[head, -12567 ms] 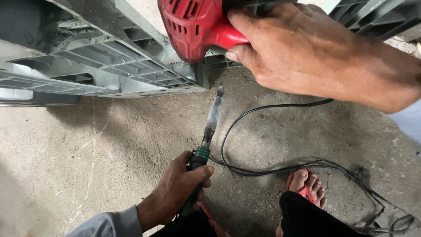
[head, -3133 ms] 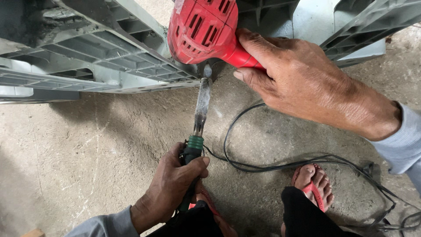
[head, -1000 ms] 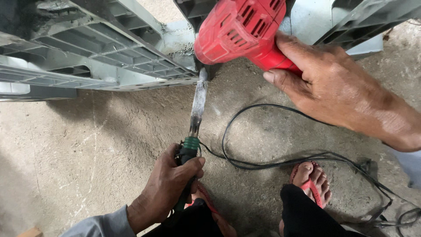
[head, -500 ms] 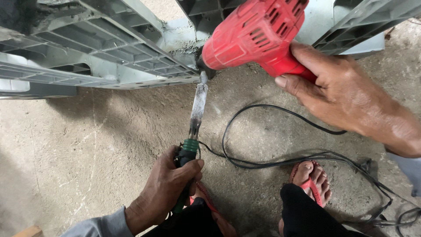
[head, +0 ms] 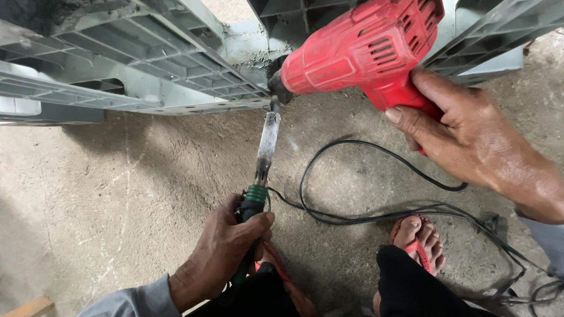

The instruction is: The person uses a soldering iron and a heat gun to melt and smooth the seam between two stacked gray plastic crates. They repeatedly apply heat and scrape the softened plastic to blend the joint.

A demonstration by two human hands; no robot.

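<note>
My right hand (head: 464,141) grips the handle of a red heat gun (head: 358,53), whose dark nozzle points left at the edge of a grey plastic pallet (head: 147,70). My left hand (head: 220,252) is closed around the green handle of a soldering iron (head: 261,170). Its long grey metal shaft runs up to the pallet edge, just below the gun's nozzle. The tip touches the grey plastic there.
A black power cord (head: 364,205) loops over the rough concrete floor (head: 117,205) to the right of the iron. My foot in a red sandal (head: 417,246) rests beside the cord. A second grey pallet section (head: 493,35) stands at the upper right.
The heat gun has tilted and swung rightward, its nozzle now aimed left at the pallet edge. The iron has stayed against the same spot.
</note>
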